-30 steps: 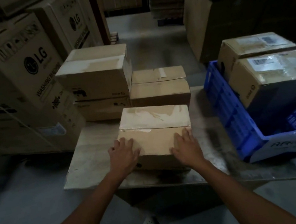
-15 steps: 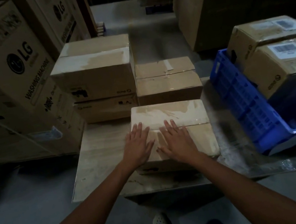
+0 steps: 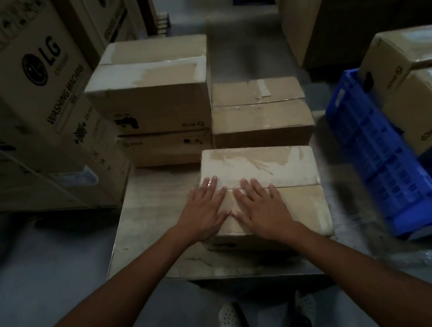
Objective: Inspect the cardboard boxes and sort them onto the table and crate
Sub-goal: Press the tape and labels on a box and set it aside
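**Item:** cardboard box (image 3: 271, 163), plain brown, lying under both hands. The top flaps are closed along a centre seam. The far flap is glossy with clear tape and has a torn brown patch, and the near flap is bare card. There is small dark print on the near side face, too dim to read. The box sits on the table (image 3: 148, 208), close to its near edge.

**Left hand** (image 3: 203, 213): palm flat on the box top by its left edge, fingers straight and spread, fingertips over the seam, grasping nothing.

**Right hand** (image 3: 261, 209): just beside the left hand, also flat with straight fingers, grasping nothing.

**Beyond the fingertips:** a lower taped box (image 3: 261, 116) directly behind the first. Whether the two touch cannot be told.

**Beyond and left of the left hand:** two stacked boxes (image 3: 153, 94), the upper one with a taped top.

**Right of the right hand, well apart:** a blue crate (image 3: 379, 165) holding two labelled boxes (image 3: 427, 113).

**Far left of the left hand:** an LG washing-machine carton (image 3: 28, 94).
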`<state>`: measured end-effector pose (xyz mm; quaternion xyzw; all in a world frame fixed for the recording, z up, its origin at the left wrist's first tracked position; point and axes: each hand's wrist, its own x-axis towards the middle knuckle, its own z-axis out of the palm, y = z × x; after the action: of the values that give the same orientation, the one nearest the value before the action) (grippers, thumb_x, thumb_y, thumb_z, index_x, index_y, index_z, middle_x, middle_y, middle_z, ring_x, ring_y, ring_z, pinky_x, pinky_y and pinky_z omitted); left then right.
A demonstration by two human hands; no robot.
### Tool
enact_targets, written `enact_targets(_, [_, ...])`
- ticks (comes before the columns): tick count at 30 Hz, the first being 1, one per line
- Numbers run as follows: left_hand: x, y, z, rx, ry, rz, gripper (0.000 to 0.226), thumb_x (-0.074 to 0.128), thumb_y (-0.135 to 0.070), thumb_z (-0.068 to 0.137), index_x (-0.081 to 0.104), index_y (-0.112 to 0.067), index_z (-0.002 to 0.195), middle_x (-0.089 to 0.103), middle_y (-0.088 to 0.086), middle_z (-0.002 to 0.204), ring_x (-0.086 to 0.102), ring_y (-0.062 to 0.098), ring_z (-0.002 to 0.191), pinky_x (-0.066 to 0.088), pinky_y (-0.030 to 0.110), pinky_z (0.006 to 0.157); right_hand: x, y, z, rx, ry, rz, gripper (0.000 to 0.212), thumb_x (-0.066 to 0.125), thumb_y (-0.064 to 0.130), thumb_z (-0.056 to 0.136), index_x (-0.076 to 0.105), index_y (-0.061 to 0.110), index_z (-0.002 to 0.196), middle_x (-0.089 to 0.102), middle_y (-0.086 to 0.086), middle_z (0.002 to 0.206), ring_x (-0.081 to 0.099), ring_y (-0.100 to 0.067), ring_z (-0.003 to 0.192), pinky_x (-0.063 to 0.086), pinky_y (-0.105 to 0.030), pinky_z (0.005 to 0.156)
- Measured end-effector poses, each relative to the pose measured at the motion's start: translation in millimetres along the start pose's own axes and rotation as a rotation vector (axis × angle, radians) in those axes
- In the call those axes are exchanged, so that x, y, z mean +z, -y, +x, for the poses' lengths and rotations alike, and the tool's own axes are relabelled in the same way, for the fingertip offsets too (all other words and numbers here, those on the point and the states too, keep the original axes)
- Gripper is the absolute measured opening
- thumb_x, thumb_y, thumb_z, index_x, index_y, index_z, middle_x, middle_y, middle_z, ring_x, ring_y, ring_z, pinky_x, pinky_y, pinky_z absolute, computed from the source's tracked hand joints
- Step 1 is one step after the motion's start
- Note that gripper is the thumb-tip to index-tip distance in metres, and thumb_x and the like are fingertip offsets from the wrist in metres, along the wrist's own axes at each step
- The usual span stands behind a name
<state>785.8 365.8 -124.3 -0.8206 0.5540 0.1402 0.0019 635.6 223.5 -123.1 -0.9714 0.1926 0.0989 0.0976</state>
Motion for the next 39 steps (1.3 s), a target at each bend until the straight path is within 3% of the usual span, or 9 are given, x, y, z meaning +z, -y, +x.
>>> enact_targets(4, [-7, 0, -1, 0.020, 0.057, 0.049, 0.080, 0.008, -0.069, 0.094, 0.001, -0.024, 0.160, -0.018, 0.009, 0.165, -0.019, 0.027, 0.152, -0.002, 0.058, 0.120, 4, -2, -2, -0.005, -0.034, 0.024, 0.070, 0.018, 0.068, 0.101, 0.004, 0.033, 0.161, -0.006, -0.001, 0.170, -0.008, -0.024, 0.156, 0.000, -0.055, 0.122])
enact_targets(9, [-28, 6, 18, 0.064, 0.137, 0.124, 0.086, 0.024, -0.072, 0.095, -0.004, -0.022, 0.159, -0.016, 0.012, 0.165, -0.019, 0.030, 0.151, -0.004, 0.060, 0.120, -31, -15, 6, -0.078, 0.012, 0.052, 0.074, 0.040, 0.070, 0.095, 0.020, 0.035, 0.157, 0.014, -0.001, 0.168, 0.016, -0.027, 0.153, 0.020, -0.055, 0.118])
enact_targets(12, [-53, 14, 48, 0.067, 0.089, 0.045, 0.097, 0.037, -0.073, 0.092, -0.007, -0.019, 0.159, -0.019, 0.009, 0.165, -0.019, 0.026, 0.151, -0.001, 0.053, 0.123, -59, -28, 29, -0.009, 0.031, 0.121, 0.084, 0.048, 0.068, 0.093, 0.011, 0.033, 0.161, 0.001, -0.001, 0.170, 0.002, -0.027, 0.156, 0.011, -0.056, 0.122])
enact_targets(16, [-37, 15, 64, 0.028, 0.092, -0.057, 0.086, 0.033, -0.066, 0.097, -0.008, -0.024, 0.159, -0.021, 0.006, 0.165, -0.022, 0.020, 0.150, 0.004, 0.055, 0.124, -49, -27, 45, 0.041, 0.117, 0.049, 0.086, 0.036, 0.074, 0.094, -0.001, 0.036, 0.161, -0.013, -0.003, 0.169, -0.013, -0.030, 0.155, 0.001, -0.061, 0.122])
enact_targets(22, [-21, 14, 66, -0.006, 0.040, -0.058, 0.080, 0.030, -0.067, 0.098, -0.009, -0.032, 0.157, -0.024, 0.000, 0.164, -0.026, 0.017, 0.148, -0.004, 0.056, 0.122, -27, -30, 42, 0.055, 0.045, 0.038, 0.083, 0.025, 0.078, 0.093, -0.006, 0.039, 0.160, -0.019, 0.001, 0.168, -0.018, -0.026, 0.154, -0.004, -0.060, 0.123])
enact_targets(26, [-32, 10, 70, -0.010, 0.077, 0.016, 0.082, 0.031, -0.070, 0.096, -0.003, -0.029, 0.159, -0.019, 0.006, 0.165, -0.017, 0.025, 0.152, -0.004, 0.057, 0.122, -38, -33, 43, 0.015, 0.096, 0.047, 0.086, 0.034, 0.076, 0.093, -0.003, 0.038, 0.160, -0.015, 0.001, 0.169, -0.015, -0.025, 0.155, 0.001, -0.060, 0.123])
enact_targets(30, [-30, 1, 75, 0.083, -0.121, 0.061, 0.082, 0.026, -0.069, 0.097, -0.005, -0.025, 0.159, -0.029, 0.008, 0.162, -0.026, 0.025, 0.149, -0.008, 0.049, 0.122, -38, -52, 39, 0.180, 0.036, 0.165, 0.092, 0.041, 0.077, 0.090, -0.001, 0.037, 0.161, -0.013, 0.000, 0.169, -0.013, -0.028, 0.155, -0.002, -0.062, 0.120])
enact_targets(34, [-11, -2, 78, 0.064, -0.065, 0.001, 0.079, 0.016, -0.070, 0.097, -0.014, -0.028, 0.158, -0.028, 0.003, 0.162, -0.027, 0.019, 0.149, -0.004, 0.048, 0.124, -28, -62, 34, 0.236, 0.004, 0.130, 0.092, 0.029, 0.083, 0.090, -0.008, 0.037, 0.160, -0.020, -0.001, 0.168, -0.018, -0.030, 0.154, -0.005, -0.066, 0.120])
enact_targets(39, [-9, 1, 84, 0.053, -0.039, 0.014, 0.081, 0.015, -0.073, 0.095, -0.016, -0.030, 0.156, -0.027, 0.003, 0.162, -0.026, 0.021, 0.149, -0.003, 0.051, 0.124, -29, -61, 31, 0.222, -0.033, 0.154, 0.090, 0.032, 0.081, 0.090, -0.005, 0.038, 0.160, -0.018, 0.001, 0.168, -0.017, -0.028, 0.155, -0.004, -0.064, 0.121])
